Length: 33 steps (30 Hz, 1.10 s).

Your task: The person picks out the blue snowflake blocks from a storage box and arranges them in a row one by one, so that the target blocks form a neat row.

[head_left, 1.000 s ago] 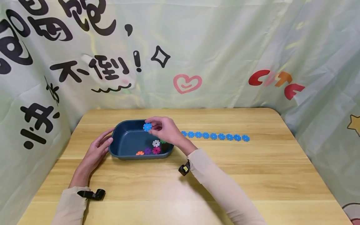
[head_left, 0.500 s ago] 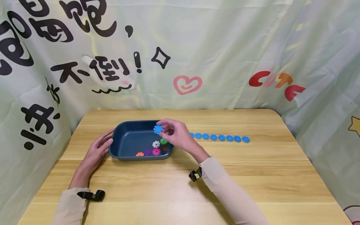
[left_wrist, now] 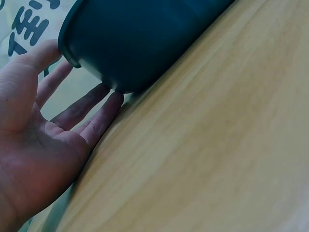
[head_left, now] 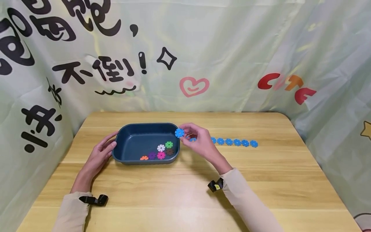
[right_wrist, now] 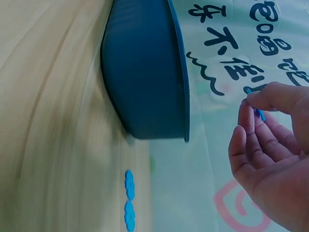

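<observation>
My right hand (head_left: 200,141) pinches a blue notched plastic disc (head_left: 179,133) between thumb and fingertips. In the head view the disc overlaps the right rim of a dark blue basin (head_left: 145,123); the right wrist view shows it edge-on, beside the basin's rim. My left hand (head_left: 99,156) rests against the basin's left end, thumb at the rim and fingertips touching the outer wall (left_wrist: 125,53). Inside the basin lie a white disc (head_left: 161,148), a green disc (head_left: 169,144), a pink disc (head_left: 161,155) and several others, gathered toward the near right corner.
A row of several blue discs (head_left: 229,141) runs rightward along the wooden table (head_left: 162,193), its left part half hidden behind my right hand. A printed curtain (head_left: 232,58) hangs behind the table and along both sides.
My right hand has carried the blue disc rightward from over the basin's interior to its right rim. The left hand and the basin have stayed in place.
</observation>
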{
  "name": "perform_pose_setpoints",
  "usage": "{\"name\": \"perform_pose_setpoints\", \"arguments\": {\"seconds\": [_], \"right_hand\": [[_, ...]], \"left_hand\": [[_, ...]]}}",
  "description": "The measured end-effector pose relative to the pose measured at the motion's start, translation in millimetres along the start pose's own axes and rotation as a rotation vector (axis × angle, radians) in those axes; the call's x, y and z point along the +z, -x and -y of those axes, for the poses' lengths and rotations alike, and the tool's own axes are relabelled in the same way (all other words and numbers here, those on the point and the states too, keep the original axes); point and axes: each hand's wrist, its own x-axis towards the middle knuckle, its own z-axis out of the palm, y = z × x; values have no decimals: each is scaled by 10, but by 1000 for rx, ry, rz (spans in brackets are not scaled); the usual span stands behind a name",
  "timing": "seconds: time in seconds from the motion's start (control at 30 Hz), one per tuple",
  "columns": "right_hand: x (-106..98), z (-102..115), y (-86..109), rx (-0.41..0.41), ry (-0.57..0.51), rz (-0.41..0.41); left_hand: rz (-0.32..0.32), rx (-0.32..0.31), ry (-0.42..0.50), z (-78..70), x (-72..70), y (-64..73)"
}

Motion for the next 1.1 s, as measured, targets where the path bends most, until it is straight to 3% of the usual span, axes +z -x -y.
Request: {"name": "perform_pose_setpoints", "arguments": {"seconds": [0.37, 0.8, 1.1], "right_hand": [[-247, -88, 170, 30, 74, -58], [-671, -220, 403, 23, 120, -111], [-937, -306, 506, 67, 180, -164]], "left_hand": [[-18, -39, -55, -1, 13, -11], [-13, -27, -42, 0, 22, -3], [-15, -31, -56, 12, 16, -16]]}}
